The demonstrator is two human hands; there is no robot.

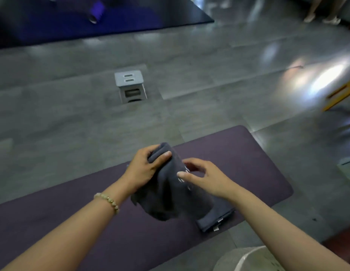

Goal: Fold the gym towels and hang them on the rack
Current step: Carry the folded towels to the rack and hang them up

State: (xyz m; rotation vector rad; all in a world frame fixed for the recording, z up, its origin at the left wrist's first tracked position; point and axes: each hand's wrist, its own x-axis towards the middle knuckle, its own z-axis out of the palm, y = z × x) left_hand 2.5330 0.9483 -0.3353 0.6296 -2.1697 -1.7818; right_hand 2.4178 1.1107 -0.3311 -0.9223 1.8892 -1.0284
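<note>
Grey gym towel [170, 196] is clenched at top by left hand [147, 167]; grasp by right hand [206, 178] cannot be told; hanging folds could be undone if slackened.

Towels: I count two, held towel [164, 192], folded towel [215, 218] at 5 o'clock.
Mats: two, purple mat [72, 222], blue mat [72, 22].
Stool [130, 87]: one.
</note>
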